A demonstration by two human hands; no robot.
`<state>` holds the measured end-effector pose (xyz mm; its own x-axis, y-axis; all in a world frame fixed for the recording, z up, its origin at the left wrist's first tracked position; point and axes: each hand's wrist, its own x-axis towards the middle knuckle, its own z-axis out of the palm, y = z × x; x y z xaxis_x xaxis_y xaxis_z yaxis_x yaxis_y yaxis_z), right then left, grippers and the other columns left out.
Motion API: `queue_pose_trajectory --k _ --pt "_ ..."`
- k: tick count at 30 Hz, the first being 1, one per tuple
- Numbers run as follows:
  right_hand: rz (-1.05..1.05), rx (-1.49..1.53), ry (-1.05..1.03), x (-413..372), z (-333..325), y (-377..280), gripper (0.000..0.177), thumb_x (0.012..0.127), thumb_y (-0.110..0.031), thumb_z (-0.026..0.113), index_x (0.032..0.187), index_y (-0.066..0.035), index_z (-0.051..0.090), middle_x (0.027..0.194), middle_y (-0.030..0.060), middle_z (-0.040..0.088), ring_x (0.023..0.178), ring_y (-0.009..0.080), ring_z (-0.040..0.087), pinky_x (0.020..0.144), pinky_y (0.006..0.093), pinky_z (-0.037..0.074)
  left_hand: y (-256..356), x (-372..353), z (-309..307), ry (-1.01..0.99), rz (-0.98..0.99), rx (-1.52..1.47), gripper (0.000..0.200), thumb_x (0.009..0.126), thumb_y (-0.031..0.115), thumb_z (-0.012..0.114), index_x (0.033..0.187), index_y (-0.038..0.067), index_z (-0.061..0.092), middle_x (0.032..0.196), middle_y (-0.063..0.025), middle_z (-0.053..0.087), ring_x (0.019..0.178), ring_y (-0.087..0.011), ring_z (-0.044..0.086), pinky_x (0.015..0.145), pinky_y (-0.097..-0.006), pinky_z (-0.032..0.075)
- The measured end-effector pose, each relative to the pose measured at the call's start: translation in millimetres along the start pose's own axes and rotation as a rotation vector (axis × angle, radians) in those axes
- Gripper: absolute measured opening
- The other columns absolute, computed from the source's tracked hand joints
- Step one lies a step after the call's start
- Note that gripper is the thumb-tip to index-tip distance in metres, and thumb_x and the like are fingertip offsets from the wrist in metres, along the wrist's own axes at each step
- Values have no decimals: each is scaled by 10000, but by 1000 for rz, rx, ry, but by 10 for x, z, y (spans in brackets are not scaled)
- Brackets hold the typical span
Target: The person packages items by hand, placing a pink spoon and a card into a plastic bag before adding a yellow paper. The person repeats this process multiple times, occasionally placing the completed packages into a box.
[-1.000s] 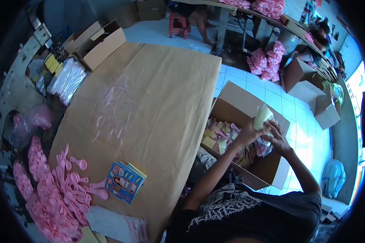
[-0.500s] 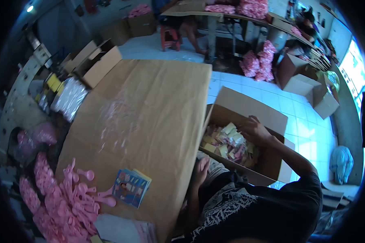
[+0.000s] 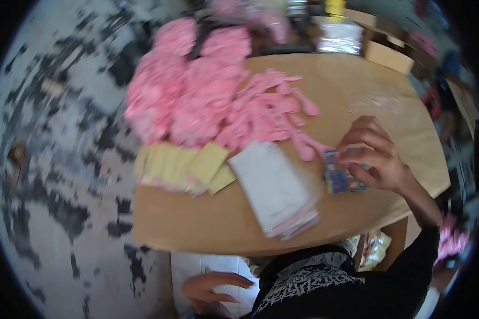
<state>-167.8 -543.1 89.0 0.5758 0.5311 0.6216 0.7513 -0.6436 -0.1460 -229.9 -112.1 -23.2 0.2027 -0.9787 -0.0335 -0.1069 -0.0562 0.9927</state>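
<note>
Pinching the blue printed cards (image 3: 341, 174) at the table's (image 3: 197, 223) near edge, beside the pink spoons (image 3: 261, 114), is the right hand (image 3: 375, 157); their lettering is too blurred to read. Below the tabletop, the left hand (image 3: 213, 290) hangs loosely curled, gripping nothing.
</note>
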Motion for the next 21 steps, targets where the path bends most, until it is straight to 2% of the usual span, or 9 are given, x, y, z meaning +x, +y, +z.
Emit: queue_pose_trajectory --k 2,3,5,6,7,10,11,14,21 --pt "-129 45 -129 440 323 39 311 704 -78 746 1004 -110 670 1048 56 621 999 270 574 910 434 443 37 -539 -2 512 226 32 453 881 218 679 1191 -89 558 1138 -247 639 1066 -358 628 949 -429 470" --pt "-176 76 -192 657 489 23 347 708 -86 750 1041 -111 659 1088 63 613 1038 279 566 932 439 440 102 -668 4 898 180 91 444 851 254 706 1106 -91 591 992 -237 682 953 -362 669 891 -447 501" --pt "-254 125 -296 1003 855 11 458 708 -128 771 1139 -119 618 1175 91 582 1118 308 537 979 443 424 90 -767 -298 1478 94 297 319 927 226 613 1107 -38 602 1086 -161 666 991 -271 649 901 -369 482" --pt "-283 142 -332 1135 1090 11 535 704 -162 788 1200 -126 588 1222 111 559 1157 328 516 1004 444 410 192 -709 -550 1624 74 378 318 952 222 579 1161 -18 592 1150 -126 642 1049 -211 605 941 -333 443" --pt "-303 156 -367 1235 1300 -2 614 701 -196 805 1260 -133 558 1269 132 536 1197 348 494 1029 445 397 301 -657 -800 1675 83 386 359 948 224 593 1212 -18 575 1199 -105 616 1091 -172 566 967 -316 415" --pt "-346 68 -548 1472 1710 -96 865 690 -179 805 1434 -166 363 1420 179 393 1319 359 385 1098 456 334 128 -784 -1527 1818 -164 503 632 946 445 554 1371 -11 453 1378 -169 491 1281 -260 457 1061 -351 339" --pt "-362 15 -650 1546 1821 -111 980 675 -165 807 1486 -178 257 1484 216 305 1379 364 311 1139 459 282 18 -807 -1778 1809 -229 448 753 921 527 537 1410 -26 386 1410 -194 451 1319 -279 414 1081 -359 317" --pt "-390 10 -660 1710 1959 -192 1016 639 -149 815 1486 -184 255 1501 217 288 1391 393 290 1148 470 273 -267 -800 -2424 1607 -386 286 1037 842 687 525 1466 -84 224 1462 -255 368 1372 -311 353 1117 -374 275" --pt "-394 -48 -745 1997 2222 -290 1094 567 -257 840 1490 -221 254 1493 271 271 1362 442 320 1132 472 291 -259 -700 -2678 1246 -552 327 924 840 644 559 1388 -84 406 1385 -238 467 1294 -278 451 1082 -326 318"
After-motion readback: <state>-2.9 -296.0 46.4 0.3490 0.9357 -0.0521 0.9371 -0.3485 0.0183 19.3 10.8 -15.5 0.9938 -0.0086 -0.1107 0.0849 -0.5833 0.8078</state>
